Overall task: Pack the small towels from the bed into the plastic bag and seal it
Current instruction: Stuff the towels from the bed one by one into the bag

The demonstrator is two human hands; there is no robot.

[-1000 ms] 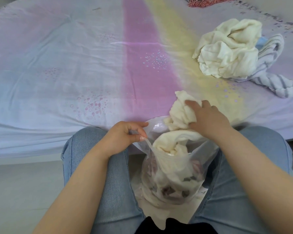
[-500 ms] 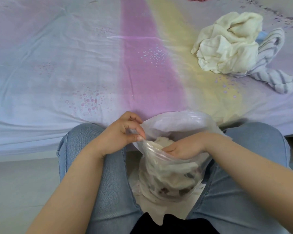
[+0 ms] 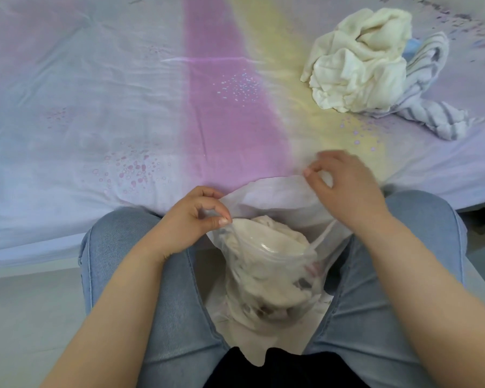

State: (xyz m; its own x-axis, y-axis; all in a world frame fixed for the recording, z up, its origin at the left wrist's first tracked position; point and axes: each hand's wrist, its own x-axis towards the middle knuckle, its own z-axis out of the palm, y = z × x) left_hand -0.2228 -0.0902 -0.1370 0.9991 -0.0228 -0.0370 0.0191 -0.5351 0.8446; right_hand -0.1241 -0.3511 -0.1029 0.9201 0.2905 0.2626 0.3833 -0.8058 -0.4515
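Observation:
A clear plastic bag (image 3: pixel 266 278) stands between my knees, stuffed with cream towels (image 3: pixel 266 233) up to its mouth. My left hand (image 3: pixel 191 222) pinches the near left rim of the bag between thumb and forefinger. My right hand (image 3: pixel 347 186) is above the far right rim, thumb and fingertip meeting at the bag's raised far flap (image 3: pixel 272 197); it is slightly blurred. On the bed at the upper right lie a crumpled cream towel (image 3: pixel 359 63) and a grey-striped towel (image 3: pixel 431 107) partly under it.
The bed (image 3: pixel 123 107) with a pastel sheet in pink and yellow bands fills the upper view, its edge just beyond my knees. Pale floor (image 3: pixel 25 317) shows at the lower left. My legs in blue jeans (image 3: pixel 112 261) flank the bag.
My right hand pushed a cream towel down into the bag, then came out and rose to the bag's far rim. My left hand kept its pinch on the near rim.

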